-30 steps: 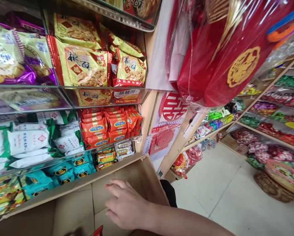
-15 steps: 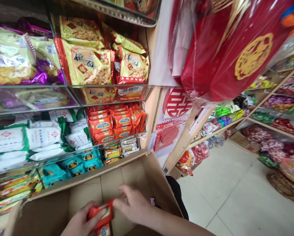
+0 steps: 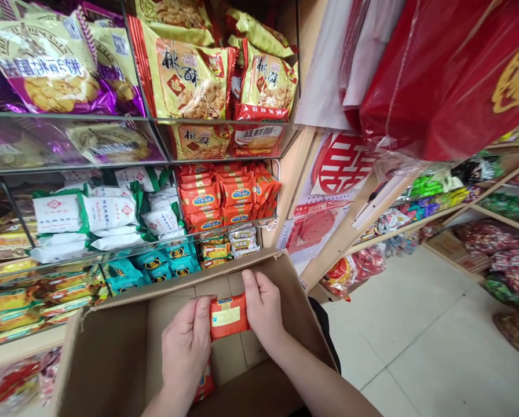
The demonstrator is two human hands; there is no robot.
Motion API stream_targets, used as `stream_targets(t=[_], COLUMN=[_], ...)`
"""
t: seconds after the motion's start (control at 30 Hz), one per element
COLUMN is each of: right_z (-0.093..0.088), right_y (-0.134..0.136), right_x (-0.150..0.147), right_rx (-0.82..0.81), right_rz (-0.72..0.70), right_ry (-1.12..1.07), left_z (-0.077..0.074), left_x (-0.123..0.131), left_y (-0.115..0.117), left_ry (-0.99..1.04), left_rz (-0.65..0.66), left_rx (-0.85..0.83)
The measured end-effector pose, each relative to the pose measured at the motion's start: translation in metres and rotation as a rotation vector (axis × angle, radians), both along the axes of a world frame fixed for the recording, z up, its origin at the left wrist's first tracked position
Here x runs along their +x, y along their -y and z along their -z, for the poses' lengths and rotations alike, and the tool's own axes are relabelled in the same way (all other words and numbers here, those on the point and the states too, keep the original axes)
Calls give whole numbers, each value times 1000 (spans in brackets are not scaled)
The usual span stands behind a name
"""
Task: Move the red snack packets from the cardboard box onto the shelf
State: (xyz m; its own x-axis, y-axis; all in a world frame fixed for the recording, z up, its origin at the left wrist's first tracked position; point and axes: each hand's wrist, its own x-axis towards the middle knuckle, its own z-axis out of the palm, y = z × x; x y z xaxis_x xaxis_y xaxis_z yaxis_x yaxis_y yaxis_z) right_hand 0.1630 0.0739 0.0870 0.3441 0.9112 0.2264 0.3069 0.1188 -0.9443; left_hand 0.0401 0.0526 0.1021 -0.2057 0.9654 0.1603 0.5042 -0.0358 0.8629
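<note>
A red-orange snack packet [image 3: 228, 317] with a pale yellow label is stretched between my two hands, above a cardboard box [image 3: 107, 315]. My left hand [image 3: 186, 339] pinches its left end between thumb and fingers. At the opposite end, my right hand [image 3: 265, 304] grips the packet the same way. Below, partly hidden by my left hand, another red packet [image 3: 205, 382] lies inside the box. Similar red-orange packets [image 3: 237, 194] are stacked on the shelf just beyond the box.
Glass-fronted shelves hold white-and-green packets [image 3: 112, 208], teal packets [image 3: 155, 263] and yellow biscuit bags [image 3: 190, 75]. Red plastic-wrapped bags [image 3: 420, 87] hang at upper right. Tiled floor [image 3: 398, 324] stretches to the right, beside lower shelves of wrapped sweets.
Both hands have risen from inside the box, lifting the red-orange packet and turning its labelled side into view. The camera view has shifted, so the shelves appear farther right.
</note>
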Motion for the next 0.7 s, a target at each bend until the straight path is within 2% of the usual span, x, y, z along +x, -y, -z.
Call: stream_targets(t=[0.17,0.23,0.33,0.37,0.4,0.47,0.53,0.57,0.63,0.7], right_z=[-16,-19,-15,-13,-11,-9,-10,-11,-14,-17], right_y=[9,16,26,28,29,27,23,21,20,24], right_x=[5,7,9,9,9,10,11,11,11,13], right_rx=[50,19,-137,-175,-180,-48,170,264,375,384], right_rz=[-117,-271,-570,-611,-603,-484,-362,-340,-393,-526], right_ry=[-169,-275,-398,-388,-348,-171,90,225,447,544], left_z=[-5,-5,-1,0,0,1,0,-1,-3,-7], left_x=[1,-1,-4,-5,-5,-4,-1,1,5,5], left_y=[0,0,-1,-1,-1,0,2,4,8,11], left_ry=[122,191,281,303,311,412,690,870,1176,1314], left_rz=[-33,-40,-7,5,7,-23,4,71,224,254], left_rx=[39,27,-18,-35,-41,-84,-235,-332,-471,-466])
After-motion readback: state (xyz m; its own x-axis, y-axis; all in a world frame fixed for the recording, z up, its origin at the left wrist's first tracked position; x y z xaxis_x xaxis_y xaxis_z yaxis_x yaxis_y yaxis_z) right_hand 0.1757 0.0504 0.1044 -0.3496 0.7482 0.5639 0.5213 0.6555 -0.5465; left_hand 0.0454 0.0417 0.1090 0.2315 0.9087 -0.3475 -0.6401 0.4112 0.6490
